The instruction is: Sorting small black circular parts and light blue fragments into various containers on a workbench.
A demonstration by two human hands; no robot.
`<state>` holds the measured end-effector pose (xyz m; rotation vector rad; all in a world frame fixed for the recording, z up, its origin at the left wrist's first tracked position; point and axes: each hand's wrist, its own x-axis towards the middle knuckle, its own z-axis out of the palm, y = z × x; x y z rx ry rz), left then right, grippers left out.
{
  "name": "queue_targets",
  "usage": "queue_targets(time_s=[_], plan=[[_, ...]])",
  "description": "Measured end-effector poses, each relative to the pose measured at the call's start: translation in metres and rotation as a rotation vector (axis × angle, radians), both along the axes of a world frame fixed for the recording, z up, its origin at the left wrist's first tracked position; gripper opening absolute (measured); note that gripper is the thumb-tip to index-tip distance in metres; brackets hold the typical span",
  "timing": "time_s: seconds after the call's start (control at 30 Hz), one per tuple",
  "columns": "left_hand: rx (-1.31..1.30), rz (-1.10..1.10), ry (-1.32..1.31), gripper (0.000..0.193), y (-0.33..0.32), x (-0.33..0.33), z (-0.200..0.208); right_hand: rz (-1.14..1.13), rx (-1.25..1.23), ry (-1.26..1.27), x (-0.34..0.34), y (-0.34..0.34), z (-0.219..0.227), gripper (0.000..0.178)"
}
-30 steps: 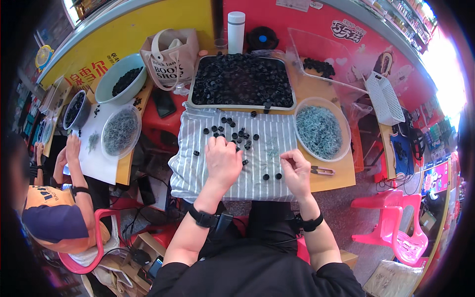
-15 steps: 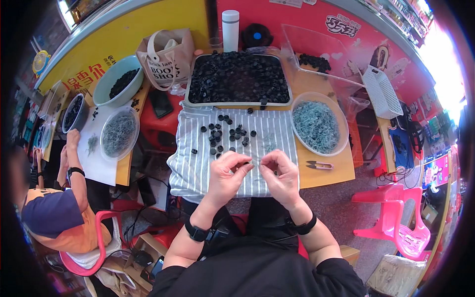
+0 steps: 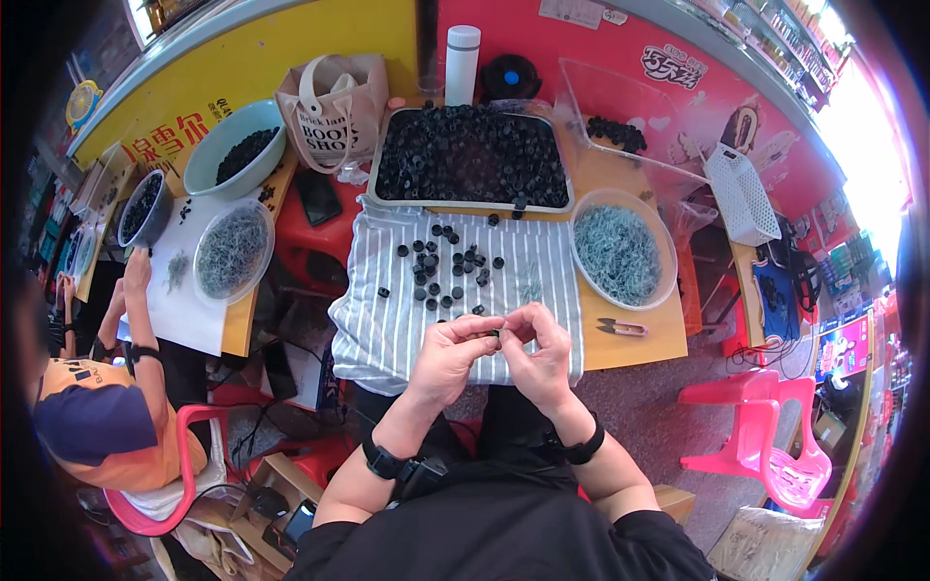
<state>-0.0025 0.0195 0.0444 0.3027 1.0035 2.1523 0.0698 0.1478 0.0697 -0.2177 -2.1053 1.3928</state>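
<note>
A: What is in the hands just now?

B: The left hand (image 3: 448, 351) and the right hand (image 3: 539, 351) meet over the near edge of the striped cloth (image 3: 387, 324), and both pinch one small black cap (image 3: 494, 333) between their fingertips. Each grip is narrow, closed on that cap.

A: How would it handle?

B: Light, I'd judge, and stiff like hard plastic; too small for anything but a fingertip hold. Smooth sides could slip, so taking it by the rim with thumb and forefinger looks safest. It seems sturdy rather than fragile.

A: And around it?

B: More loose caps (image 3: 448, 263) lie scattered on the cloth, well apart from the hands. Behind them a tray (image 3: 471, 205) is heaped with the same caps. To the right a clear bowl (image 3: 620, 298) holds a mass of thin greyish bits, probably soft and springy, and small snips (image 3: 620, 327) lie on the tabletop (image 3: 630, 344) just beside it. Another person (image 3: 107, 426) sits at the left with their own bowls.
</note>
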Motion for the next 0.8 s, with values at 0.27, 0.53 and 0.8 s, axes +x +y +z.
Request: queue_targets(time_s=[0.27,0.53,0.8], plan=[[-0.126,0.024,0.072,0.027,0.003,0.006,-0.007,-0.046,0.002,0.003,0.008,0.004,0.002,0.018],[-0.16,0.047,0.243,0.023,-0.001,0.008,-0.007,0.008,0.123,0.0,0.011,0.005,0.003,0.022],[-0.059,0.091,0.145,0.023,0.001,0.012,-0.014,-0.067,0.484,0.139,0.007,-0.004,0.006,0.027]])
